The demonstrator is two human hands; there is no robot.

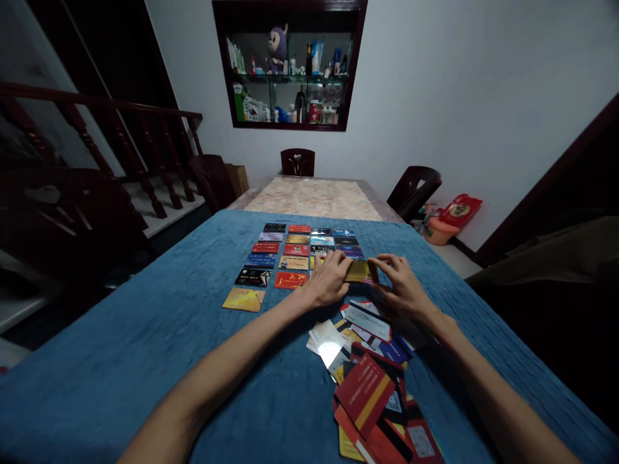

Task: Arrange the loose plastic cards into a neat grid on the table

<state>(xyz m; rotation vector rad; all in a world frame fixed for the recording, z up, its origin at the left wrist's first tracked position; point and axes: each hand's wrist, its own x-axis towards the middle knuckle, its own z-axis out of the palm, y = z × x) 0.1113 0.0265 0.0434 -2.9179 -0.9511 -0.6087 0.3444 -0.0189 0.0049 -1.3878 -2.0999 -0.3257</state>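
A gold card (356,271) is between my two hands over the blue cloth. My left hand (329,278) has its fingers curled at the card's left edge. At the right edge, my right hand (400,285) pinches the card between thumb and fingers; a darker edge shows there. Left of my hands, cards lie face up in columns, among them a yellow card (243,299), a black card (252,277) and a red card (291,280). My left hand partly covers the nearer cards of the third column. Below my hands is a loose, overlapping heap of cards (366,394).
The blue cloth (159,361) covers the near part of the table, with a marble-patterned top (314,195) beyond. Dark chairs (298,162) stand around it. A wall cabinet (290,77) holds bottles and a plush toy. An orange bucket (440,231) sits on the floor at right.
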